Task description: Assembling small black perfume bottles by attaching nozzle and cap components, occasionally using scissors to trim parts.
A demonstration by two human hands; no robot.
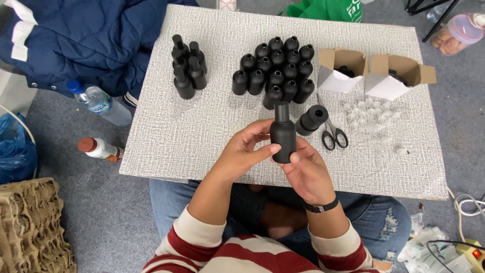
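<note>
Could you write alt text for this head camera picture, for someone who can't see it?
Seen from above, a left hand and right hand hold one matte black bottle over a grey board bearing more black bottles, scissors and two open cardboard boxes.

Both forearms come up from the bottom of the view in red-and-white striped sleeves and meet at the middle. The left hand (247, 146) is turned palm inward, fingers (254, 130) curled and thumb stretched across toward the right. The right hand (305, 169) cups below, thumb up, with a dark band at the wrist; its fingers are mostly hidden, probably curled.
</note>
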